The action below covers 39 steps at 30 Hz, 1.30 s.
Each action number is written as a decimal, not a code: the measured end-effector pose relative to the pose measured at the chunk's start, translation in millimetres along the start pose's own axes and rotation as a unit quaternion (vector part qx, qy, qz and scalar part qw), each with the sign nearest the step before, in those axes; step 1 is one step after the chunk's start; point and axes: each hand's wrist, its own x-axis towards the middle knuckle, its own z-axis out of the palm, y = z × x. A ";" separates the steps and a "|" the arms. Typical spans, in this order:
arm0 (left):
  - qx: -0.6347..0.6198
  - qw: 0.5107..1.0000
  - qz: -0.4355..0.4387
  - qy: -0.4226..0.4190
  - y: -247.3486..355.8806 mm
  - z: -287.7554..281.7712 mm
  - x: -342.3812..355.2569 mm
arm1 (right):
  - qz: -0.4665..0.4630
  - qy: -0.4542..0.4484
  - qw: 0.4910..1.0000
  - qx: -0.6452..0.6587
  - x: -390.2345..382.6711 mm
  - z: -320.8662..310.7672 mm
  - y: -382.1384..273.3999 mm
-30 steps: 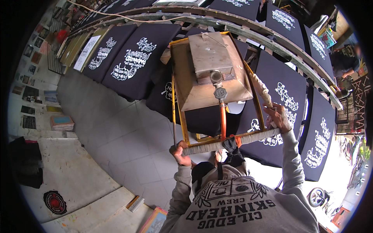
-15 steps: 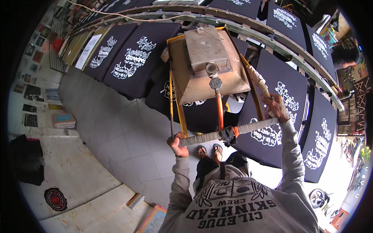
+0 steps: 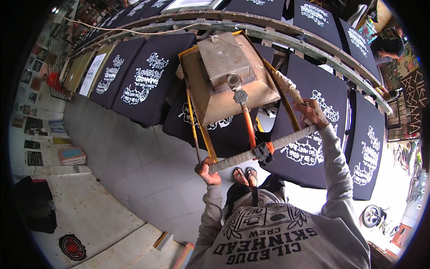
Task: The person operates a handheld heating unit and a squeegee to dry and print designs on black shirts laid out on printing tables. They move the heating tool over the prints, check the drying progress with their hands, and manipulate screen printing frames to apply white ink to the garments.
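Both my hands hold the cloth-wrapped handlebar point(image 3: 237, 159) of a heater with a boxy metal hood point(image 3: 264, 92) in a yellow frame. My left hand point(image 3: 209, 172) is closed round the bar's left end. At the far right end my right hand point(image 3: 313, 114) is closed, next to a pale wrapped piece point(image 3: 289, 85) running along the frame. An orange hose point(image 3: 248, 124) runs from the hood's valve to a black-and-orange bundle point(image 3: 263, 152) on the bar. The hood is above a black printed shirt point(image 3: 186, 127), which it partly hides.
More black shirts with white prints point(image 3: 139, 85) lie in rows along a long rail point(image 3: 309, 47). Framed screens point(image 3: 92, 74) stand at the left end. A worktable point(image 3: 112, 206) fills the lower left. Another person point(image 3: 389, 47) is at the far right, near a wheel point(image 3: 371, 216) lower down.
The view has shifted, so the shirts and heater appear further left. The bar slants more, its right end higher. My feet are closer together. The person at the right shows more, one hand visible.
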 end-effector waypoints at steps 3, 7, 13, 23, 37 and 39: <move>0.011 1.000 0.020 -0.021 -13.7 -16.7 -0.2 | -0.009 -0.009 1.000 -0.029 2.0 0.7 2.5; -0.004 1.000 -0.001 -0.011 -9.0 -1.2 5.5 | -0.027 -0.002 0.998 -0.056 2.6 -3.4 6.9; 0.123 0.985 0.111 0.039 -30.8 -6.2 21.4 | 0.107 0.017 0.987 0.118 -2.7 0.9 -1.0; 0.032 0.999 0.036 0.010 -22.8 22.0 61.0 | -0.029 0.050 0.998 0.027 3.5 -4.5 27.0; 0.084 0.989 -0.079 0.091 26.4 55.0 71.7 | 0.167 0.189 0.932 0.261 -57.2 -38.7 40.4; 0.077 0.988 -0.064 0.118 25.5 64.5 71.3 | 0.151 0.248 0.938 0.190 -115.7 -47.7 83.7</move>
